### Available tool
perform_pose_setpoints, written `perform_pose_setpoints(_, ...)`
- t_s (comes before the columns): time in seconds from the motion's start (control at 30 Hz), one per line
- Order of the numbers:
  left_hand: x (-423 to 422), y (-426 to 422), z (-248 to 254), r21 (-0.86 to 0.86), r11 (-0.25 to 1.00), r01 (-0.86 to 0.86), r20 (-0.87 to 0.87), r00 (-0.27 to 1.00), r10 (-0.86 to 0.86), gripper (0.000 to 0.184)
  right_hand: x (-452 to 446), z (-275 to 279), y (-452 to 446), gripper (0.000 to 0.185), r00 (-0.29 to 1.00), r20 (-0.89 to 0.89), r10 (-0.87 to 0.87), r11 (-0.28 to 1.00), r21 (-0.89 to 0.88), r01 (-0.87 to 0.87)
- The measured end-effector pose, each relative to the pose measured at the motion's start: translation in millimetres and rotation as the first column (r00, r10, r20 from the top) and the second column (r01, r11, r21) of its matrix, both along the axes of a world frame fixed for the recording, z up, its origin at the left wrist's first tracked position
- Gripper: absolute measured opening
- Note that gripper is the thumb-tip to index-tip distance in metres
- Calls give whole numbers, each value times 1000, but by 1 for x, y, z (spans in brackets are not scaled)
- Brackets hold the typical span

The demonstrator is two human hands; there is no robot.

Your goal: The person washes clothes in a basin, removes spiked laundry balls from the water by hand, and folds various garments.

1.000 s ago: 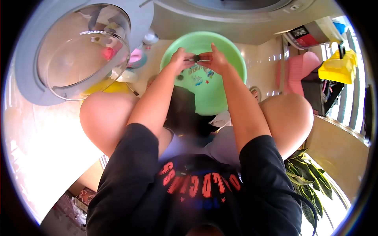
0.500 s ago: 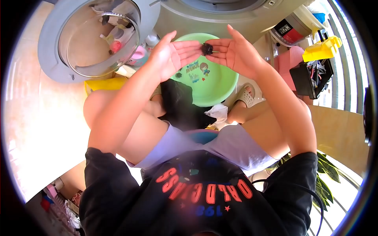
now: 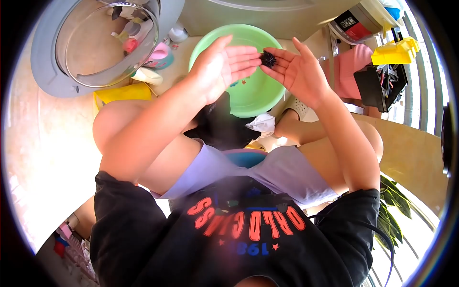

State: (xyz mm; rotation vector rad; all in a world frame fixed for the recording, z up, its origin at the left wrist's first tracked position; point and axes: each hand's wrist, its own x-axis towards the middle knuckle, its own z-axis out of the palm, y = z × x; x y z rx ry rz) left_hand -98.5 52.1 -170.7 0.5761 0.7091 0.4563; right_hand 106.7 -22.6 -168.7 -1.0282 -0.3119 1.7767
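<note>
A small black spiky clump (image 3: 267, 59) sits at the meeting fingertips of both hands, above a light green basin (image 3: 260, 103). My left hand (image 3: 217, 67) is open, palm toward me, its straight fingers pointing right and reaching the clump's left side. Facing it, my right hand (image 3: 303, 71) is also open, and the clump lies against its fingers. What the clump is made of I cannot make out. Printed pictures on the basin's inside are partly hidden behind my left hand.
Dark cloth (image 3: 224, 131) and a white cloth (image 3: 262, 125) lie between my feet, in front of a blue basin (image 3: 246, 158). The round glass washer door (image 3: 107, 45) hangs open at left. A black box of tools (image 3: 377, 88) and a pink ridged object (image 3: 353, 69) stand at right.
Both hands have shifted slightly right in the view with the black clump, which shows more plainly now. The basin and washer door appear higher and further left as the camera tilts.
</note>
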Motion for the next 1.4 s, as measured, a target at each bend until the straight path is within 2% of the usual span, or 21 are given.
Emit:
perform_pose_setpoints(0.17,5,-2,-10,13,1000,-26,-107,994,27,67,-1,-2,3,73,999,-41,6,1000,-5,-6)
perform_pose_setpoints(0.23,5,0,-16,-19,1000,-20,-112,994,17,67,0,-4,2,70,998,-58,-8,999,-49,5)
perform_pose_setpoints(0.43,5,1,-29,-32,999,-37,-165,986,31,63,4,-13,0,75,1000,-14,28,999,-38,-29)
perform_pose_setpoints(0.63,4,-2,-39,-46,999,-11,-182,983,2,58,8,-29,-2,71,998,-22,51,997,-64,-52)
perform_pose_setpoints(0.73,4,-5,-40,-83,997,-1,-225,974,-18,57,6,-30,-5,67,999,-23,42,991,-126,-45)
perform_pose_setpoints(0.83,3,-14,-43,-132,991,37,-248,966,-69,57,4,-34,-8,63,994,5,111,973,-206,-108)
perform_pose_setpoints(0.97,1,-37,-58,-179,983,39,-383,918,-106,59,-6,-64,-20,61,983,71,171,930,-341,-138)
perform_pose_setpoints(1.2,-5,-78,-93,-204,975,90,-514,837,-185,63,-25,-85,-39,53,969,-26,246,801,-558,-218)
perform_pose_setpoints(1.3,-4,-70,-96,-214,976,29,-485,864,-132,55,-25,-93,-36,51,963,-28,268,801,-548,-239)
perform_pose_setpoints(1.33,-1,-63,-96,-207,978,-1,-472,876,-100,53,-24,-89,-31,51,977,-39,212,883,-420,-208)
perform_pose_setpoints(1.37,3,-51,-97,-185,972,-148,-369,927,70,46,-20,-85,-23,52,986,-61,157,944,-286,-168)
perform_pose_setpoints(1.4,11,-34,-73,-143,953,-268,-207,949,236,42,-20,-61,-8,53,996,-79,37,997,-69,-43)
